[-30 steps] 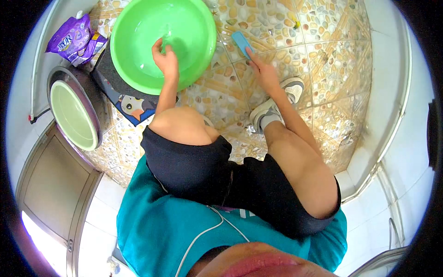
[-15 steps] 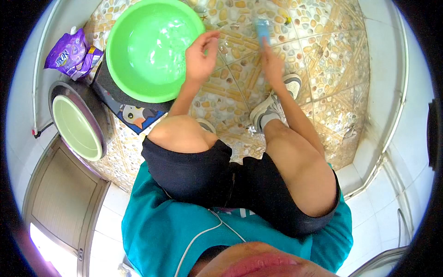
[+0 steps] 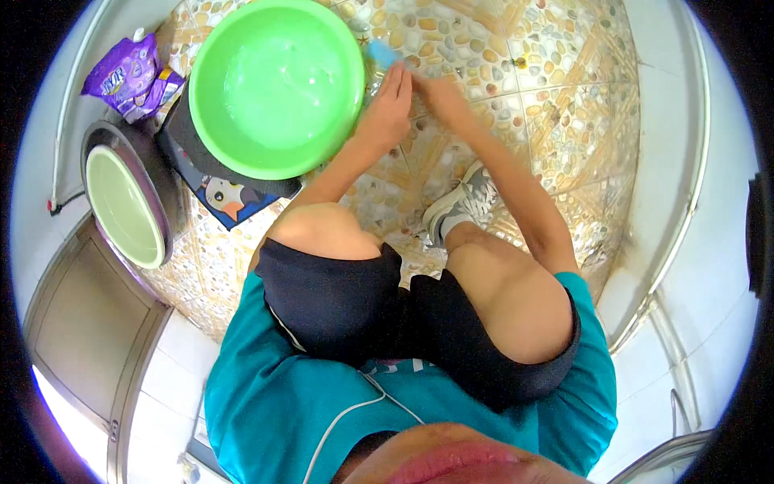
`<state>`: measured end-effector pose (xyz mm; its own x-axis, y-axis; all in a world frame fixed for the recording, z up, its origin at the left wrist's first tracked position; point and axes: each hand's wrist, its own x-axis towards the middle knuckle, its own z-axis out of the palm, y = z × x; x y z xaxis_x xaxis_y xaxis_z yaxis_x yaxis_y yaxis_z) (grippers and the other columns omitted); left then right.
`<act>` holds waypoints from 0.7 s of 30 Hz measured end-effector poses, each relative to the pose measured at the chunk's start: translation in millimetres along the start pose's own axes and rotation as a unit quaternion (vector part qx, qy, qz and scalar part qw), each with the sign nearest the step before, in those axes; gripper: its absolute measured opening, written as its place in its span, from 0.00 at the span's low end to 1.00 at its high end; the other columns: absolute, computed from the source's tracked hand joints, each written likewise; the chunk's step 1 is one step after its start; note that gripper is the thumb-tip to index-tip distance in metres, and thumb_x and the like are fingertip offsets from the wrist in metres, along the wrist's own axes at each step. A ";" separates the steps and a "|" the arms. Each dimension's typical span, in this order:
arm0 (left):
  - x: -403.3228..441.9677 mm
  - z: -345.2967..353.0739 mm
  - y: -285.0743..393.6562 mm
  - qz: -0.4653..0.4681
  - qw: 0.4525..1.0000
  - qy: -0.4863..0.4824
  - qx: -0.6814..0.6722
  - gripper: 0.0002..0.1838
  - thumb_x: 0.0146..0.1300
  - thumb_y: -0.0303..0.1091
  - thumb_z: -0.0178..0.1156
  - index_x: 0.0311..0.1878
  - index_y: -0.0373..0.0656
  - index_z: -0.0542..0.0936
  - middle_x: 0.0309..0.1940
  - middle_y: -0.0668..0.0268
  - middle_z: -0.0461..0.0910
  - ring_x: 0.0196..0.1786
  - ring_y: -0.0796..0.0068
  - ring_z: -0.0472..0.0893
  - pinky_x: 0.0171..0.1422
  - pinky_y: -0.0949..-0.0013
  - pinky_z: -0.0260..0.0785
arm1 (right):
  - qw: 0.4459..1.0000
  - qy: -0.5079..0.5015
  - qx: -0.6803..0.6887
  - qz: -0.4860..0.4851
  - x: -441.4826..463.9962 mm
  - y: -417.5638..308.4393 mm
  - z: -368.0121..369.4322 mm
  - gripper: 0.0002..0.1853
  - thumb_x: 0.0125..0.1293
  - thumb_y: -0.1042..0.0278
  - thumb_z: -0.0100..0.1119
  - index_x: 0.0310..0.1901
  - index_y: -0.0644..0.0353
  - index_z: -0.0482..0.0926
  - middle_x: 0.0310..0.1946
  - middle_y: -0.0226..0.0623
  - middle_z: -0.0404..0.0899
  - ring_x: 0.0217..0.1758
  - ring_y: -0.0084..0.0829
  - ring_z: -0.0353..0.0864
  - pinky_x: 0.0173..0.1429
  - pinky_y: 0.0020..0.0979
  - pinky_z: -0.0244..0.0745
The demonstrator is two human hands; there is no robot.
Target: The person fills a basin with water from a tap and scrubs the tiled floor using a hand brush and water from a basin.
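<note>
Water (image 3: 270, 105) lies in the green basin (image 3: 355, 89); handling seems unfinished, with the blue brush-like tool (image 3: 382, 54) just outside its right rim, near the left hand (image 3: 389, 111) and right hand (image 3: 442, 101), whose grips I cannot tell.

Bare tiled floor (image 3: 564, 121) stretches from the right hand (image 3: 438, 95) to the white wall (image 3: 669, 137), giving wide passage there. Leftward, the left hand (image 3: 389, 113) and green basin (image 3: 278, 89) block the way; the blue object (image 3: 381, 54) narrows the gap beside the rim. A shoe (image 3: 463, 206) obstructs the floor nearer the body.
</note>
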<state>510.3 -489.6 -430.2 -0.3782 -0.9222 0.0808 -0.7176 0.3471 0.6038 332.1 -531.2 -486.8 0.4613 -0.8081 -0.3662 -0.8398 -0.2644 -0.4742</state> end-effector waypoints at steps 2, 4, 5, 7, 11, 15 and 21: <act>-0.8 -1.0 -2.5 -0.022 1.000 -0.009 0.010 0.32 0.52 0.16 0.51 0.65 0.25 0.64 0.66 0.39 0.66 0.67 0.41 0.68 0.72 0.53 0.63 | 1.000 0.018 0.009 0.001 16.3 7.3 -31.9 0.32 0.70 0.69 0.48 0.75 0.48 0.56 0.43 0.49 0.83 0.42 0.51 0.82 0.46 0.46 0.78; -3.3 -13.6 1.9 -0.034 0.999 -0.007 -0.037 0.31 0.52 0.16 0.51 0.64 0.26 0.67 0.64 0.41 0.68 0.66 0.43 0.70 0.70 0.54 0.65 | 0.965 0.220 0.085 0.116 32.1 35.8 -42.2 0.31 0.71 0.69 0.43 0.75 0.40 0.58 0.38 0.49 0.82 0.38 0.50 0.82 0.41 0.47 0.77; -1.4 -22.8 3.9 -0.038 0.996 0.001 -0.085 0.29 0.52 0.16 0.51 0.62 0.28 0.69 0.63 0.42 0.70 0.64 0.44 0.72 0.68 0.54 0.68 | 0.966 0.219 0.086 0.111 33.3 32.3 -34.1 0.31 0.71 0.69 0.43 0.75 0.40 0.58 0.38 0.49 0.82 0.38 0.50 0.82 0.41 0.47 0.77; 3.2 -43.1 8.5 -0.021 0.995 0.040 -0.092 0.27 0.53 0.16 0.51 0.60 0.30 0.72 0.60 0.45 0.73 0.61 0.46 0.74 0.65 0.55 0.70 | 0.973 0.172 0.105 0.115 26.1 14.1 -16.1 0.31 0.71 0.70 0.42 0.74 0.32 0.59 0.35 0.50 0.81 0.35 0.48 0.83 0.39 0.46 0.77; 2.6 -54.9 -3.1 -0.080 0.974 0.104 -0.185 0.20 0.54 0.16 0.52 0.51 0.35 0.79 0.51 0.52 0.80 0.55 0.52 0.79 0.60 0.58 0.73 | 0.996 0.044 0.075 0.019 17.5 -35.9 -12.1 0.34 0.68 0.72 0.46 0.74 0.28 0.58 0.32 0.50 0.81 0.33 0.47 0.83 0.38 0.46 0.77; -2.6 -38.2 -3.7 -0.006 0.993 0.065 -0.098 0.20 0.54 0.17 0.53 0.53 0.33 0.77 0.52 0.51 0.78 0.57 0.51 0.77 0.62 0.58 0.72 | 0.974 0.183 0.059 0.118 33.3 45.3 -28.9 0.31 0.74 0.63 0.44 0.76 0.33 0.52 0.31 0.49 0.82 0.33 0.48 0.82 0.36 0.48 0.75; -16.4 -3.4 1.5 -0.021 0.996 -0.085 0.018 0.29 0.54 0.20 0.56 0.62 0.26 0.68 0.65 0.45 0.68 0.69 0.50 0.66 0.72 0.58 0.63 | 0.988 0.156 -0.006 0.004 -39.1 10.4 16.9 0.35 0.70 0.73 0.44 0.77 0.42 0.49 0.27 0.55 0.80 0.28 0.47 0.82 0.32 0.47 0.77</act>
<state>517.4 -474.6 -427.9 -0.4381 -0.8952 -0.0818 -0.7543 0.3166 0.5751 310.2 -493.4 -490.9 0.3454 -0.9326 -0.1044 -0.8472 -0.2621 -0.4620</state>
